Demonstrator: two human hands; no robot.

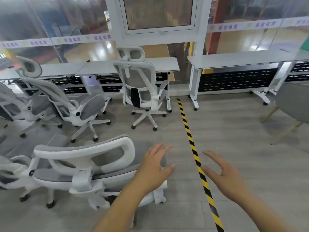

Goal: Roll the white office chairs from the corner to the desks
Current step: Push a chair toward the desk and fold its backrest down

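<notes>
Nearest white office chair (87,166): bottom left, by the left hand, back toward camera, seat facing away-left; long axis vertical. Judged fairly heavy but free-rolling on casters; rigid headrest frame (83,152) is the best hold, mesh soft. Left hand (154,166) and right hand (222,173) spread open, holding nothing. Empty table (240,59) far right.

Left hand (154,166) and right hand (224,173) outstretched, fingers spread, holding nothing.
</notes>
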